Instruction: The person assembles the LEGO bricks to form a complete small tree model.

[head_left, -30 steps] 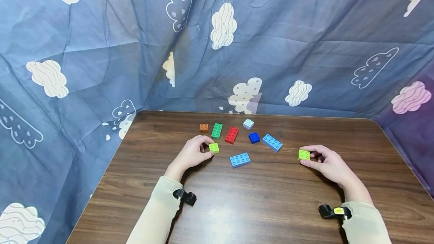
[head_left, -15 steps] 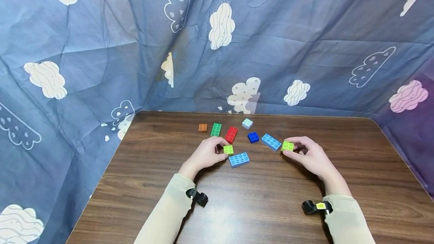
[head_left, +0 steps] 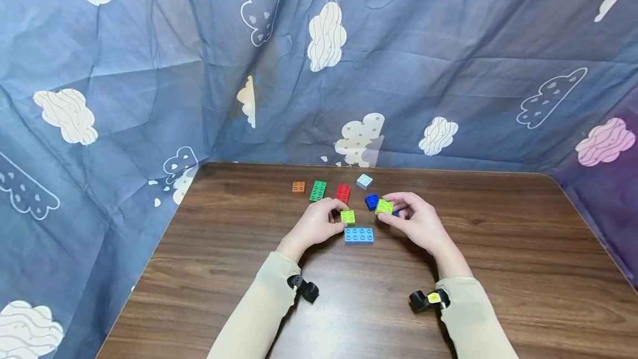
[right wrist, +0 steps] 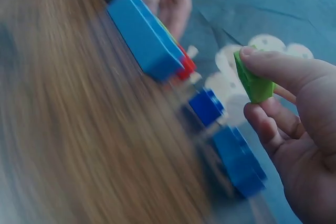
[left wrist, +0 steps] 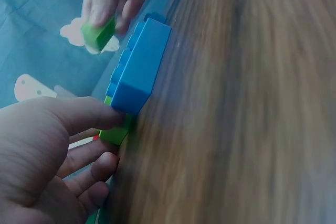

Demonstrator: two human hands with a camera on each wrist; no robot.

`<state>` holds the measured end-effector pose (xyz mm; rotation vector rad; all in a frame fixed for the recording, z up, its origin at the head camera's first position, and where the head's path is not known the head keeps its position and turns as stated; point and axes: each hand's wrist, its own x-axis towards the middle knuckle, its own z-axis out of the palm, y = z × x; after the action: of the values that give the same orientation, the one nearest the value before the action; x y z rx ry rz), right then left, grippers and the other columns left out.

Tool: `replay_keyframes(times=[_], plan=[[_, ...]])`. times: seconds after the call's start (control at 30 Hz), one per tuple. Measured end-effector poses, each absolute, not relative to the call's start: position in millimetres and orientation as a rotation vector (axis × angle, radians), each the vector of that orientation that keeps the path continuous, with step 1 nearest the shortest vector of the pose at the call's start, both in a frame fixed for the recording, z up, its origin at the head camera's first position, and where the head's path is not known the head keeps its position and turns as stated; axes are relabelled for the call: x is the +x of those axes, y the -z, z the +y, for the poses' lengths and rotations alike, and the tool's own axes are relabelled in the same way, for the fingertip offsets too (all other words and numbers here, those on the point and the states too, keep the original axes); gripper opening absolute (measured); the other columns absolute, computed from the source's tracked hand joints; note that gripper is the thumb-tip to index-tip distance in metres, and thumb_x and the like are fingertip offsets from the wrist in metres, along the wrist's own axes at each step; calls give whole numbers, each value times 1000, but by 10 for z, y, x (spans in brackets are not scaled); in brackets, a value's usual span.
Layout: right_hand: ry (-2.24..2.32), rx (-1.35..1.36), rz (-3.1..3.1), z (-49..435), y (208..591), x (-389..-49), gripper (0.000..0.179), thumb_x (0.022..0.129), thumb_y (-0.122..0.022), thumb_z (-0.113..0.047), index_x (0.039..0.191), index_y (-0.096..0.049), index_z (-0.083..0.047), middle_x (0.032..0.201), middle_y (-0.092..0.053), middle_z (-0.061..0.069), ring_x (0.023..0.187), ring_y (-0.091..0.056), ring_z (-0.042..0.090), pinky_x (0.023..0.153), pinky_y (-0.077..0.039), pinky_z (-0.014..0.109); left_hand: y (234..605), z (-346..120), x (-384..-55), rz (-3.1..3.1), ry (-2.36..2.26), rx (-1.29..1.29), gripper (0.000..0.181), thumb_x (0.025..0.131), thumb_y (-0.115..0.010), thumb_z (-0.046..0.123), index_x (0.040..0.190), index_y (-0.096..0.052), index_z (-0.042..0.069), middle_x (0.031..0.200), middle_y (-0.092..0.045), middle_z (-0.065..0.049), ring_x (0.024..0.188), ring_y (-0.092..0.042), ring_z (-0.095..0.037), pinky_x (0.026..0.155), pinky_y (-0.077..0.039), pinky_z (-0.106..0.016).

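My left hand [head_left: 317, 225] pinches a lime green toy brick [head_left: 348, 217] between thumb and fingers, low at the table. Directly in front of that brick lies a long light blue brick [head_left: 359, 236], set square to me; in the left wrist view my thumb overlaps its near end. A second lime green brick [right wrist: 254, 80] is pinched by my right hand [head_left: 417, 223], held up off the table. In the head view it overlaps the small dark blue brick [head_left: 371, 201]. Another light blue brick [right wrist: 239, 161] is mostly hidden behind my right hand in the head view.
Behind the hands lie an orange brick [head_left: 298, 186], a green brick [head_left: 318, 190], a red brick [head_left: 343, 193] and a pale blue brick [head_left: 364, 181]. The brown wooden table [head_left: 538, 259] ends at a blue cloth [head_left: 289, 143] with clouds at the back.
My right hand has carried its lime brick far left towards the middle. My left hand has slid right with its brick, and the front light blue brick has shifted right and turned square.
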<state>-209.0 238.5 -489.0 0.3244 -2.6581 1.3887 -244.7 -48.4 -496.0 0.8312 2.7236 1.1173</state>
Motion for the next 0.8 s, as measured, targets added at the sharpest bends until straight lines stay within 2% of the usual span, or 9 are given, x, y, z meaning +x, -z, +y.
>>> replay_keyframes(times=[0.17, 0.33, 0.6, 0.8], plan=[[-1499, 363, -2580, 2155, 4938, -2124, 46, 93, -90, -18, 135, -71, -8, 120, -70, 12, 101, -69, 26, 81, -55, 19, 4966, -386, -2455, 2720, -1124, 859, 32, 95, -84, 11, 126, -76, 11, 108, -70, -3, 82, -59, -12, 77, -50, -26], [-1621, 355, -2525, 2044, 4991, -2127, 44, 93, -90, -10, 133, -72, -6, 121, -67, 13, 99, -67, 24, 81, -55, 17, 5020, -363, -2471, 2687, -1213, 837, 33, 95, -84, 10, 127, -76, 9, 107, -72, -4, 80, -58, -9, 75, -50, -26], [-1754, 340, -2470, 2048, 5071, -2147, 42, 95, -88, -12, 133, -73, -9, 123, -67, 14, 105, -65, 22, 83, -54, 19, 5086, -388, -2486, 2629, -1313, 811, 36, 95, -85, 11, 129, -75, 10, 104, -72, -5, 78, -58, -7, 72, -49, -25], [-1927, 337, -2447, 2045, 5150, -2150, 46, 97, -84, -6, 139, -68, -6, 132, -63, 18, 108, -66, 19, 88, -58, 20, 5113, -413, -2495, 2606, -1334, 807, 36, 94, -84, 10, 129, -75, 10, 96, -70, -2, 77, -58, -8, 71, -48, -26]])
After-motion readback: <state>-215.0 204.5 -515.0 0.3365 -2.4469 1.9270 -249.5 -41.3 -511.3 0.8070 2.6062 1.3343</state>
